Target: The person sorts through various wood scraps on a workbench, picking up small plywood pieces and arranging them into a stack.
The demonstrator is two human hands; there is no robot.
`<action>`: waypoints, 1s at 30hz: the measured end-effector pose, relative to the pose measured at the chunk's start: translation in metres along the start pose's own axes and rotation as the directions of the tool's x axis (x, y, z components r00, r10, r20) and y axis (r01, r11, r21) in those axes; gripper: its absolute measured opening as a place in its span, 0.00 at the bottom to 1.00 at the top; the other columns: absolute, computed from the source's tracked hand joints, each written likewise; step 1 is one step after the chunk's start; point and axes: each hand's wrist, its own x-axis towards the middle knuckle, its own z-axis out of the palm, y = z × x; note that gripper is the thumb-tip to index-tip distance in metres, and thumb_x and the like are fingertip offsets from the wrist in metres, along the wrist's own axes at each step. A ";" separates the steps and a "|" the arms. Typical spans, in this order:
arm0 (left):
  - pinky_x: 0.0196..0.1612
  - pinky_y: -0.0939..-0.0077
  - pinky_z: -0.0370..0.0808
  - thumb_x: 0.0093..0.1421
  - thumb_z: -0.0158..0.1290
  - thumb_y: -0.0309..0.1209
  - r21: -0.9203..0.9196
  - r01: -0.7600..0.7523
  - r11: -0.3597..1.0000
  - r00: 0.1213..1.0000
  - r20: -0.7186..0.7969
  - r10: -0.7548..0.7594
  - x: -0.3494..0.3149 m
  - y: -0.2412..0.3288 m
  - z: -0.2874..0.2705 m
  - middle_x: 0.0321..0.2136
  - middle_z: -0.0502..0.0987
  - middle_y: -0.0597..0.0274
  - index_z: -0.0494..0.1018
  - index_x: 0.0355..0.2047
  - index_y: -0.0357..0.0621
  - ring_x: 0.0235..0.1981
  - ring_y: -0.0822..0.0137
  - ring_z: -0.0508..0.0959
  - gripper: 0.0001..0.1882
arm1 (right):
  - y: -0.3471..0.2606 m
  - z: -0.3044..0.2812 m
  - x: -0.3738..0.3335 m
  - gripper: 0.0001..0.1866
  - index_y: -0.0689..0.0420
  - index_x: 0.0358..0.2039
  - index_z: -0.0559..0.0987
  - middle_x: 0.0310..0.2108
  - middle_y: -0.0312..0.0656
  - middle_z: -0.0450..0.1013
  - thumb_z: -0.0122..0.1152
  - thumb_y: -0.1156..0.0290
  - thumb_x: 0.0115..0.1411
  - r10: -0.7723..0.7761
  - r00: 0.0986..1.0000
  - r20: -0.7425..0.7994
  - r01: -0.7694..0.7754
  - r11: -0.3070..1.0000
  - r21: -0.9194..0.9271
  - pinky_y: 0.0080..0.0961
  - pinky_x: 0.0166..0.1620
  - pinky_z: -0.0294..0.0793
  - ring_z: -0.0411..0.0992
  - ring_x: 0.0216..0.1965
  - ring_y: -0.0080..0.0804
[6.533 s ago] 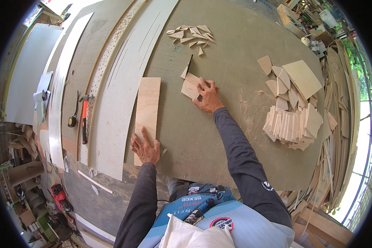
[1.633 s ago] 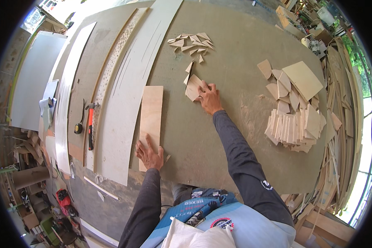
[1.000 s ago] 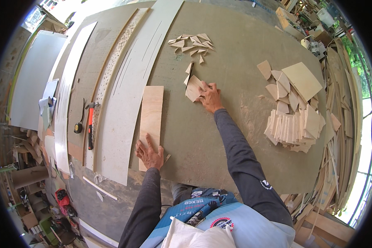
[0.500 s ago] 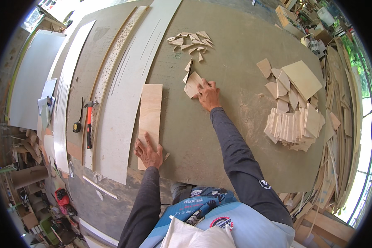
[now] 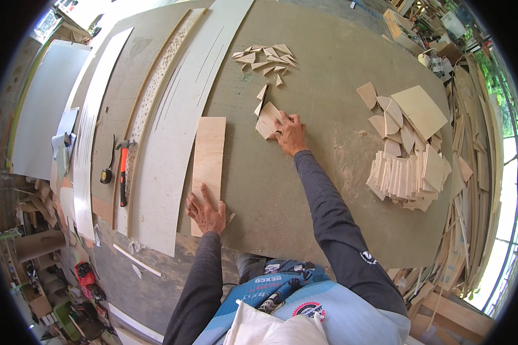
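Head view: near the bench's [image 5: 328, 69] near edge, the left hand [image 5: 206, 211] rests flat with fingers spread on the near end of a plywood strip [image 5: 211, 149], a small splinter [image 5: 231, 218] just to its right. Well apart from it and farther in, the right hand [image 5: 290, 135] is clamped with bent fingers on the right side of a small wooden piece [image 5: 266, 122], whose far left edge lies against a narrow dark blade [image 5: 264, 99]. Both hands sit almost where they were half a second ago; against the earliest frame, two slivers [image 5: 263, 91] now lie by the blade rather than one.

Toward the bench's right edge stand a row of stacked thin pieces [image 5: 403, 175], then loose curved pieces [image 5: 393, 115] and a squarish panel [image 5: 420, 112]. On the left side lie a long white sheet [image 5: 167, 144], a hammer [image 5: 124, 172] with a red and black handle, and a tape measure [image 5: 105, 175]. Pointed offcuts [image 5: 270, 57] lie scattered beyond the blade, toward the far edge.

Past the right edge, long timber strips [image 5: 469, 149] are piled; bright greenery [image 5: 503, 98] shows behind them.
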 end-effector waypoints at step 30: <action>0.71 0.41 0.42 0.56 0.58 0.46 0.004 0.011 1.000 1.000 0.021 -0.011 0.000 -0.001 0.002 0.69 0.49 0.38 0.45 0.76 0.60 0.72 0.41 0.46 0.51 | -0.006 -0.004 0.001 0.28 0.50 0.51 0.85 0.59 0.31 0.68 0.71 0.47 0.53 0.046 0.999 0.003 -0.046 0.999 -0.009 0.50 0.51 0.70 0.62 0.57 0.39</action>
